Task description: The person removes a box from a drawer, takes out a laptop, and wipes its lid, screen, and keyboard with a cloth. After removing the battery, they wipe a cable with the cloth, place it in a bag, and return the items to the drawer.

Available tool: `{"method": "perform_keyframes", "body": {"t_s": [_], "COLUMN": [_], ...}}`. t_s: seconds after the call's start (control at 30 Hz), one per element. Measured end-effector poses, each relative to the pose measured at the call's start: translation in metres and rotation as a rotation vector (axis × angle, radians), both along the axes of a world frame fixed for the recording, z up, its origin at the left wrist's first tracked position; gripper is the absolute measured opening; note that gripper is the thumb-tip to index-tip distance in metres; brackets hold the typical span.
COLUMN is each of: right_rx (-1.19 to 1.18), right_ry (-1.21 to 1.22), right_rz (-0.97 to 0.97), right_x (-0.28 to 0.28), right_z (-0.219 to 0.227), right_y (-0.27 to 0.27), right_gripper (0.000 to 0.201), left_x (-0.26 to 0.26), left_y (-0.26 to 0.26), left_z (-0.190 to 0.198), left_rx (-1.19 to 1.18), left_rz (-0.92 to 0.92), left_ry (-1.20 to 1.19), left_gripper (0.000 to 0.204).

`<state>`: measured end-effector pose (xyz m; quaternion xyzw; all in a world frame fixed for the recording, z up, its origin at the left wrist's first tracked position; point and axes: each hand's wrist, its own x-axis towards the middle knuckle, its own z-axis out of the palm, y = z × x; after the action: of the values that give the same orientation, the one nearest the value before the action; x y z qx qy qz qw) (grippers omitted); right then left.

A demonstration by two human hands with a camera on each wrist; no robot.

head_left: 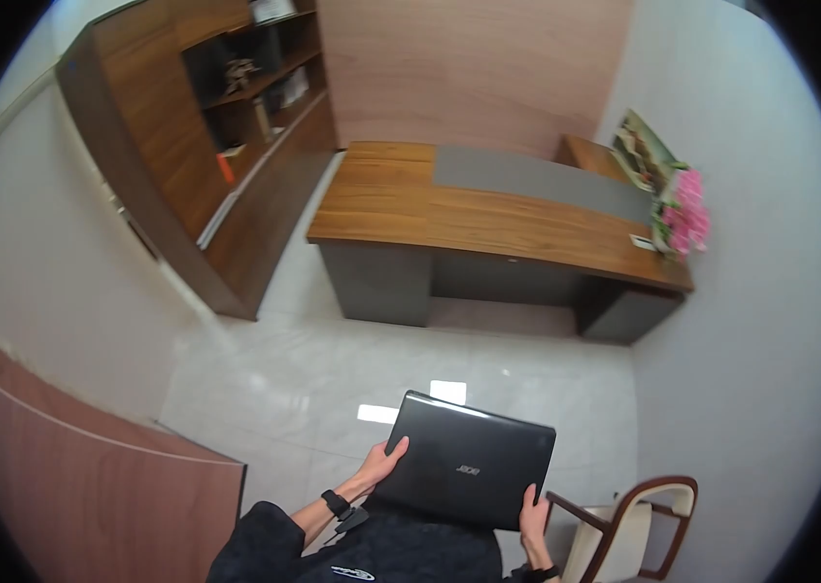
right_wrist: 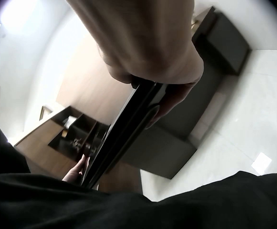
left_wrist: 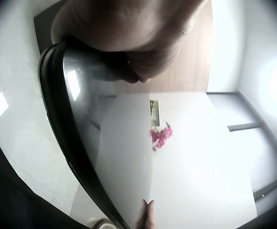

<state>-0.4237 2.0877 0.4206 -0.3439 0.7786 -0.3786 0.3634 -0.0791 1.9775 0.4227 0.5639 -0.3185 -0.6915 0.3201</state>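
A closed black Acer laptop (head_left: 469,452) is held in front of the body, its glossy lid facing up in the head view. My left hand (head_left: 386,461) grips its left edge, thumb on the lid and the other fingers hidden underneath. On the opposite edge, my right hand (head_left: 532,515) holds near the front corner, its thumb also on top. The right wrist view shows the laptop's thin side (right_wrist: 121,131) with the right hand (right_wrist: 152,57) wrapped around it. From the left wrist, the lid (left_wrist: 121,138) reflects the room.
A wooden desk (head_left: 527,219) stands ahead, with pink flowers (head_left: 687,212) and a picture at its right end. A shelved cabinet (head_left: 158,126) lines the left side. Nearby are a wooden armchair (head_left: 615,534) at lower right and a reddish panel (head_left: 100,466) at lower left.
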Motion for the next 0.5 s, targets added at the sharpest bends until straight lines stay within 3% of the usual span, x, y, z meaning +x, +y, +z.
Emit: {"method": "perform_keyframes", "body": {"t_s": [0.07,0.17,0.2,0.4,0.5], "right_rx": [0.015,-0.010,0.003,0.084,0.041], "right_ry": [0.023,-0.134,-0.192,-0.184,-0.223], "right_rz": [0.100,0.300,0.349,0.534,0.567], "right_x": [0.028,0.075,0.096,0.197,0.265], "right_z": [-0.026,-0.055,-0.023,-0.066,-0.058], "right_y": [-0.064,-0.150,-0.199,-0.402,-0.509], "right_gripper": [0.064,0.066,0.066,0.063,0.067], "left_x": [0.042,0.098,0.120,0.220,0.272], "left_y": [-0.015,-0.039,-0.072,-0.201,-0.284], "left_z": [-0.008,-0.028,0.015,-0.007,-0.013], "left_rx": [-0.014,0.009,0.056,0.051,0.016], "left_rz": [0.139,0.311,0.361,0.529,0.579], "left_ry": [-0.010,0.032,0.035,0.087,0.045], "left_gripper": [0.059,0.057,0.057,0.055,0.052]}}
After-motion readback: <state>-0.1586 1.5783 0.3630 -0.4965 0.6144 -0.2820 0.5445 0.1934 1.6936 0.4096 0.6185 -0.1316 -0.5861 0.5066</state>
